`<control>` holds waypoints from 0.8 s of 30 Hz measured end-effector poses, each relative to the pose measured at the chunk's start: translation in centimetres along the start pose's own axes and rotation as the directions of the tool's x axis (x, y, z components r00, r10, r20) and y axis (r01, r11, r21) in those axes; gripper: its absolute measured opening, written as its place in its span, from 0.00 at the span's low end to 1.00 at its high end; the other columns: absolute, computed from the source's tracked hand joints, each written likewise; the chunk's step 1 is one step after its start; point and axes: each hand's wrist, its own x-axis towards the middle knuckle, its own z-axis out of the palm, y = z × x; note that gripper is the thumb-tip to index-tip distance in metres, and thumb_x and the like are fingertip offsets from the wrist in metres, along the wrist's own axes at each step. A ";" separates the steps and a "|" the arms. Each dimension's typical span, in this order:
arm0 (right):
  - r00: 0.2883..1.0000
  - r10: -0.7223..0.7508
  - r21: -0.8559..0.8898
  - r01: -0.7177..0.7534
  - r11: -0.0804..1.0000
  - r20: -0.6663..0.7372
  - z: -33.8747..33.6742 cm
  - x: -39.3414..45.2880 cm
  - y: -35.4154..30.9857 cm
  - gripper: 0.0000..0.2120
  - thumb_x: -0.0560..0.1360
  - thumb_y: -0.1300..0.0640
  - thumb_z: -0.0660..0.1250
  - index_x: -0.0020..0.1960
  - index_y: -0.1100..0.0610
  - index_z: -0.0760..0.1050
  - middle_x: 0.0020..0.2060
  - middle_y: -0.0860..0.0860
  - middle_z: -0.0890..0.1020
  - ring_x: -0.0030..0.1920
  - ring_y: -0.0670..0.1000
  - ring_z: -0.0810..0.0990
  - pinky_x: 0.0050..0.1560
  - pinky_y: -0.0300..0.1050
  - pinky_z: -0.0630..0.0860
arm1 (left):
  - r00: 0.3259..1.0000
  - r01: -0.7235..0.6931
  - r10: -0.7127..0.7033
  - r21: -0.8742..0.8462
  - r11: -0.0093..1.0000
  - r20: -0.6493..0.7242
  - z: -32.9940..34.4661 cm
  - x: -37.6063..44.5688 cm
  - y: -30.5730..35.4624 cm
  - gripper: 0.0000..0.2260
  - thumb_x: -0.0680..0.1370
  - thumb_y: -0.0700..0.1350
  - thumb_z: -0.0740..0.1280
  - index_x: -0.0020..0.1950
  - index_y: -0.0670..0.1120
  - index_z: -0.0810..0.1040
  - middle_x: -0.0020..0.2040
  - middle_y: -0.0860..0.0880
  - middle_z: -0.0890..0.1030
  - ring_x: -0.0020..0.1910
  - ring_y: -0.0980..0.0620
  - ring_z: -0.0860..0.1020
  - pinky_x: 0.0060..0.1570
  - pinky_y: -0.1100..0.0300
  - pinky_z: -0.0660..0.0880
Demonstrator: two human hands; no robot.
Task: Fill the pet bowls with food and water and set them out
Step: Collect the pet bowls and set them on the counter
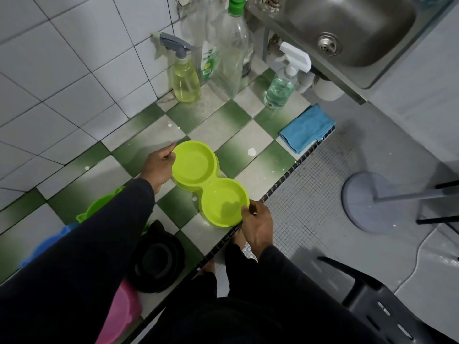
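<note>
One lime-green double pet bowl (210,183), glossy plastic, two round wells, at frame centre on the checkered surface (238,135); long axis runs upper left to lower right. Left hand (159,167) and right hand (258,225) each grip an end rim.

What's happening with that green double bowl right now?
A person holds the lime-green double pet bowl on the checkered tiled ledge, the left hand gripping its far rim and the right hand pinching its near rim. Both wells look empty of food. A black bowl sits beside it.
</note>
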 end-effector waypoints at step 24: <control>0.988 -0.039 -0.266 0.077 0.961 0.147 -3.1 3.6 -3.2 0.34 0.75 0.39 0.67 0.73 0.59 0.69 0.65 0.60 0.76 0.61 0.59 0.78 0.63 0.56 0.77 | 0.998 -0.054 0.032 0.571 0.819 0.049 0.1 -4.8 0.6 0.34 0.81 0.51 0.69 0.82 0.43 0.57 0.75 0.35 0.65 0.74 0.33 0.65 0.72 0.38 0.67</control>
